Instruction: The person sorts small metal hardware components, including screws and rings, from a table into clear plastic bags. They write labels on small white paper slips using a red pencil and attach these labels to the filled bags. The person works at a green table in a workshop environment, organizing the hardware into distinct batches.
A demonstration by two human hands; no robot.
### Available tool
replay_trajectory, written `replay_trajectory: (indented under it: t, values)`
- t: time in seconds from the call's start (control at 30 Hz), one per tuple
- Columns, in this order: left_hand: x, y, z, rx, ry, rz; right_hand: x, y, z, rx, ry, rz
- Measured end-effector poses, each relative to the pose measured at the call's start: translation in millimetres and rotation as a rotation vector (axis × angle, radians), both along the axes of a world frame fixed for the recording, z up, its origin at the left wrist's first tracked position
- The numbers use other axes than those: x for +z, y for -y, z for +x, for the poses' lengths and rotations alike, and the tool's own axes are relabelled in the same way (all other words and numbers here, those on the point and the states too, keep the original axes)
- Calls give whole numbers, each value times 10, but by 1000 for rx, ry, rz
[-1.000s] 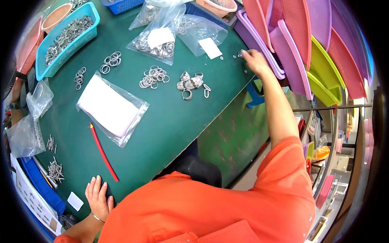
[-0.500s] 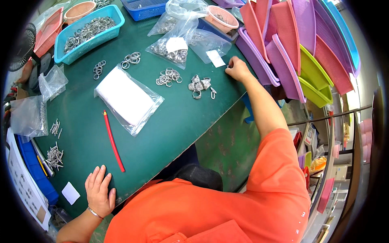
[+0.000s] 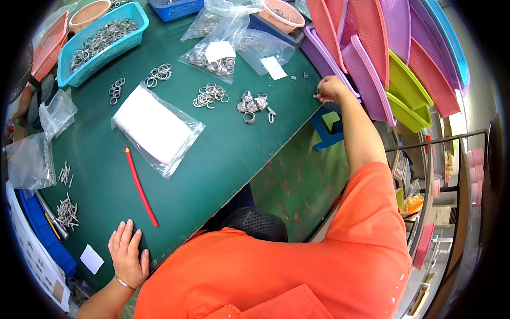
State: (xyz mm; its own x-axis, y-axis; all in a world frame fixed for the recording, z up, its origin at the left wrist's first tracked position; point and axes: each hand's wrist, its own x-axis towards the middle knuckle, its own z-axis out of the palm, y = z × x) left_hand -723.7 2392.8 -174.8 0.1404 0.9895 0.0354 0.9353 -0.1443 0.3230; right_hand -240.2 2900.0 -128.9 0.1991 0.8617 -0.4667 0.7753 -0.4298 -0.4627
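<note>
Right hand (image 3: 330,89) now drawn back a touch from the far corner to the right edge of the dark green bench (image 3: 212,170), fingertips pressed together in a pinching grip on a tiny silvery metal piece (image 3: 317,96), too small to identify. Left hand (image 3: 128,254) unmoved, spread flat and empty near the long red pencil (image 3: 141,186). Looks like one small part lifted, away from the cluster of silver metal rings (image 3: 255,105).

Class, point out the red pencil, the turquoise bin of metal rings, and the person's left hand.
red pencil (image 3: 140,186): head view, mid-shaft.
turquoise bin (image 3: 139,11): head view, right rim.
left hand (image 3: 128,254): head view, back of hand.
</note>
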Motion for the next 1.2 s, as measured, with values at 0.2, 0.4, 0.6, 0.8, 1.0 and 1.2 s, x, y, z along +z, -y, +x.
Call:
replay_trajectory:
  t: [0.2,0.4,0.6,0.8,1.0,1.2]
  values:
    - [-14,12,0,-7,-10,15,-222,52,-38,104,-7,29]
    - [-5,9,-15,-7,0,-7,-410,-247,-196,-38,14,314]
    - [-12,40,-19,2,9,-21,-264,-210,-533,381,87,166]
    - [-38,47,-32,0,28,-17,-263,-277,-600,339,25,87]
    - [-59,53,-37,4,24,-5,-212,-228,-769,264,192,154]
    - [-74,61,-46,9,14,-2,-206,-310,-731,247,105,114]
